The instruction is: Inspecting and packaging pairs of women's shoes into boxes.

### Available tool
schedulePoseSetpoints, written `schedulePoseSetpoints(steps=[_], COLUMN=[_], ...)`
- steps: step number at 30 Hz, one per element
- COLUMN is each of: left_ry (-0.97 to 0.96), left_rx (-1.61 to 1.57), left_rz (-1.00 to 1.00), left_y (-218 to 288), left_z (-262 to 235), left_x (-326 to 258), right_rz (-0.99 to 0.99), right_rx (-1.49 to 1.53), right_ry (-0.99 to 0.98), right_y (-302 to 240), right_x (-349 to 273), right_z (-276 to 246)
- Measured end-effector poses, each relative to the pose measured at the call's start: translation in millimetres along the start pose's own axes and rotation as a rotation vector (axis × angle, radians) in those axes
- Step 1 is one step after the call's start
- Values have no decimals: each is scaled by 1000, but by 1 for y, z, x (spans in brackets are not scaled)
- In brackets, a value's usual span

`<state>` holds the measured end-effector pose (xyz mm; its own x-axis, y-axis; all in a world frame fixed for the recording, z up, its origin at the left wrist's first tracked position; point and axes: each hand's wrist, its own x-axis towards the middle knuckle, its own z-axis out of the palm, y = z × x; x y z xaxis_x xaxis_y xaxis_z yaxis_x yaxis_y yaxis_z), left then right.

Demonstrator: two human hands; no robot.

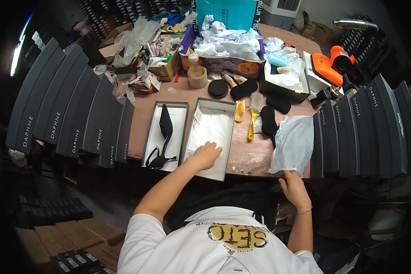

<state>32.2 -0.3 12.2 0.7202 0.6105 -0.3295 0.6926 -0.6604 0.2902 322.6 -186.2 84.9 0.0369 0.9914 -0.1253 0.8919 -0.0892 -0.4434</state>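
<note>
My left hand (206, 156) reaches into an open grey shoebox (225, 157), its bent fingers closed at the white tissue paper (209, 130) lining it. At the table's front edge on the right, my right hand (294, 188) grips the near edge of a white dust bag (293, 141), fingertips partly hidden by it. Left of the lined box stands a second open shoebox (178, 109). In it lies one black high-heeled shoe (166, 128) with thin straps, on its side.
Dark shoeboxes stand in rows at the left (64, 109) and right (351, 132). Beyond my hands lie a yellow-handled brush (252, 123), black pads (269, 120) and a bottle (197, 75). A purple carton (221, 65) of crumpled paper and an orange hair dryer (326, 68) stand farther back.
</note>
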Motion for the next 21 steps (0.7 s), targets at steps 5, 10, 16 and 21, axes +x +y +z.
schedulePoseSetpoints(steps=[5, 10, 16, 21], left_ry=[168, 214, 704, 880], left_rx=[-214, -886, -636, -699], left_rz=[153, 95, 121, -76], left_y=[-32, -1, -1, 2], left_z=[27, -86, -125, -35], left_x=[17, -13, -68, -80], right_rz=[-156, -380, -309, -275], right_rx=[293, 614, 746, 1071], right_ry=[-46, 203, 182, 39], right_y=[-43, -122, -132, -152], right_x=[33, 80, 143, 134], right_z=[-2, 13, 50, 44])
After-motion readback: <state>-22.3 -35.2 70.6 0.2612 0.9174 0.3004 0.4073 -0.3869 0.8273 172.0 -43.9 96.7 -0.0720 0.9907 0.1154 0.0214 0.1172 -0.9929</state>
